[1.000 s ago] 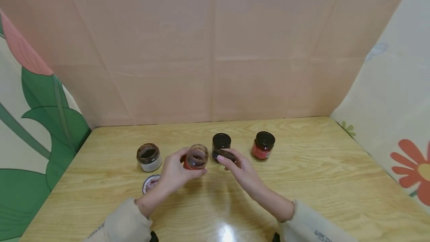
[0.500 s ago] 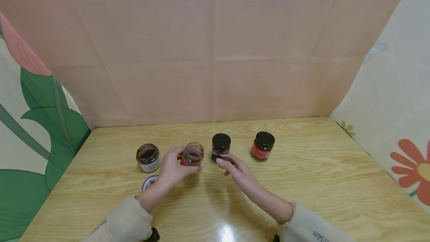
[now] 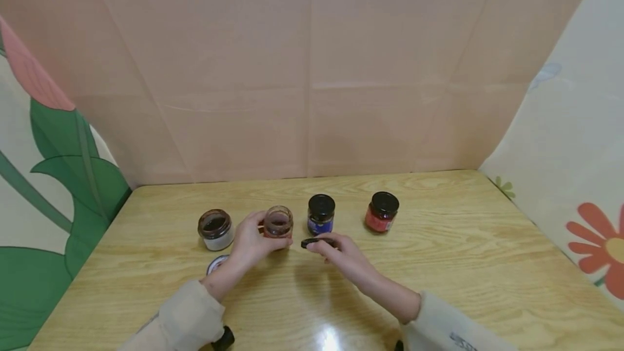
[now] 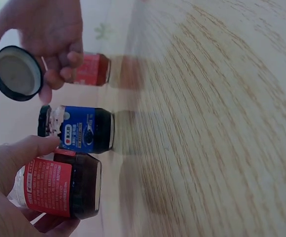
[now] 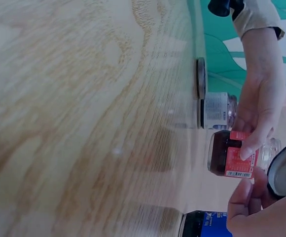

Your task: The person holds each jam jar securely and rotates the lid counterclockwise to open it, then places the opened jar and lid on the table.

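Note:
My left hand (image 3: 251, 242) grips an uncapped glass jar with a red label (image 3: 278, 230), held upright around its side. In the left wrist view, the base of this red-labelled jar (image 4: 59, 190) looks slightly off the tabletop. Just to the right, my right hand (image 3: 348, 259) pinches a black lid (image 3: 316, 243) by its edge, apart from the jar. The pale inside of that lid (image 4: 17, 74) shows in the left wrist view. Behind the lid stands a capped jar with a blue label (image 3: 320, 215).
An open jar with a whitish label (image 3: 217, 238) stands left of my left hand. A lid (image 3: 215, 263) lies inner side up near it, partly hidden by my forearm. A capped red-labelled jar (image 3: 382, 213) stands at the right on the wooden table (image 3: 468, 264).
My right hand has brought the lid nearer to me and a little left, uncovering the blue label behind it. The held jar has shifted slightly left and stands more upright.

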### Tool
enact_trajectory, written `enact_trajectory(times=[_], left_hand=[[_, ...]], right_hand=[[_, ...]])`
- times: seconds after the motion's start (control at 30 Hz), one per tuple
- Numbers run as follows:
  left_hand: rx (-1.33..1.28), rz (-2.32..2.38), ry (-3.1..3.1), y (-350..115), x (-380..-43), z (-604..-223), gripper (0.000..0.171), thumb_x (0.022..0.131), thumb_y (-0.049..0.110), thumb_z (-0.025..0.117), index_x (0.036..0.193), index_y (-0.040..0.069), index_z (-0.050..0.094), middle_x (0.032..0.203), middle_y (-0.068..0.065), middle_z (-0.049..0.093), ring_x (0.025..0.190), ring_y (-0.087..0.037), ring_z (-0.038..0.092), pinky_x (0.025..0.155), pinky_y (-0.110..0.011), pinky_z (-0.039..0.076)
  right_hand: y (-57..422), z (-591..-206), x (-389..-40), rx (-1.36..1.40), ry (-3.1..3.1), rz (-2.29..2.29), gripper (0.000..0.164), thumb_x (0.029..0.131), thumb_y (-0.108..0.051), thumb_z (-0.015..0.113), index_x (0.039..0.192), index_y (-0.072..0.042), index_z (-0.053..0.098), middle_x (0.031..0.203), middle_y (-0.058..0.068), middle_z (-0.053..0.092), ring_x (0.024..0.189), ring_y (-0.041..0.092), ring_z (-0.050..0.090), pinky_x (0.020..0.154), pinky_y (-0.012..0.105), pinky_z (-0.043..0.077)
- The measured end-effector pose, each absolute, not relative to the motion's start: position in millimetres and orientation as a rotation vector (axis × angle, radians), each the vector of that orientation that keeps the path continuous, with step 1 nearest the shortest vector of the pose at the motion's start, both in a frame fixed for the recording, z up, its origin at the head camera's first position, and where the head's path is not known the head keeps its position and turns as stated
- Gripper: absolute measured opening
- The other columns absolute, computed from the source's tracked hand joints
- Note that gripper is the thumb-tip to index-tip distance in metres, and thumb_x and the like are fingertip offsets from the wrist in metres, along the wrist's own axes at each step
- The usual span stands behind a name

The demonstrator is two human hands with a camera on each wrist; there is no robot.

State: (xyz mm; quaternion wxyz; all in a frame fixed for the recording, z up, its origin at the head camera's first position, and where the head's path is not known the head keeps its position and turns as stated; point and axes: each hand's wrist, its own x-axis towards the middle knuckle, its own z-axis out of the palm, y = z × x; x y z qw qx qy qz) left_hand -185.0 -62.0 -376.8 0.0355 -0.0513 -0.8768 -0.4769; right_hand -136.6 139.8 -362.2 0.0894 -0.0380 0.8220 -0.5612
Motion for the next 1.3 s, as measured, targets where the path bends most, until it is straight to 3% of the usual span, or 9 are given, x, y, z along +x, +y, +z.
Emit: enact_trajectory(times=[0.17, 0.43, 0.6, 0.87, 1.3], left_hand=[[-0.116, -1.451, -2.707, -62, -188, -377, 0.064, 0.064, 0.023, 0.089, 0.12, 0.008, 0.064, 0.112, -0.009, 0.063, 0.104, -0.029, 0.06, 0.086, -0.044, 0.05], [-0.099, -1.468, -2.701, -62, -193, -383, 0.062, 0.064, 0.021, 0.088, 0.119, 0.006, 0.064, 0.112, -0.011, 0.064, 0.102, -0.027, 0.061, 0.086, -0.042, 0.05], [-0.057, -1.445, -2.725, -63, -193, -385, 0.061, 0.064, 0.024, 0.089, 0.116, 0.004, 0.064, 0.108, -0.012, 0.065, 0.096, -0.025, 0.061, 0.082, -0.039, 0.051], [-0.057, -1.45, -2.734, -64, -194, -385, 0.062, 0.065, 0.024, 0.088, 0.116, 0.001, 0.063, 0.109, -0.013, 0.064, 0.102, -0.029, 0.06, 0.086, -0.044, 0.049], [-0.04, -1.431, -2.738, -65, -197, -388, 0.061, 0.064, 0.024, 0.088, 0.115, 0.001, 0.064, 0.11, -0.014, 0.065, 0.103, -0.03, 0.061, 0.088, -0.044, 0.049]], right_hand=[[138, -363, -141, -0.122, 2.383, -1.628, 0.043, 0.092, -0.041, 0.054, 0.097, -0.001, 0.069, 0.088, 0.007, 0.061, 0.082, 0.014, 0.053, 0.073, 0.032, 0.048], [135, -362, -142, -0.099, 2.313, -1.571, 0.051, 0.092, -0.046, 0.048, 0.096, -0.001, 0.073, 0.075, 0.001, 0.058, 0.066, 0.011, 0.045, 0.061, 0.024, 0.039], [134, -364, -143, -0.092, 2.295, -1.566, 0.05, 0.093, -0.044, 0.047, 0.098, -0.002, 0.073, 0.073, -0.001, 0.057, 0.064, 0.01, 0.043, 0.059, 0.022, 0.037], [133, -366, -145, -0.108, 2.244, -1.592, 0.052, 0.097, -0.039, 0.04, 0.103, 0.002, 0.071, 0.073, 0.0, 0.066, 0.062, 0.007, 0.047, 0.06, 0.022, 0.041], [131, -375, -145, -0.115, 1.992, -1.685, 0.054, 0.102, -0.041, 0.032, 0.093, 0.002, 0.064, 0.067, -0.002, 0.064, 0.058, 0.006, 0.05, 0.057, 0.02, 0.041]])
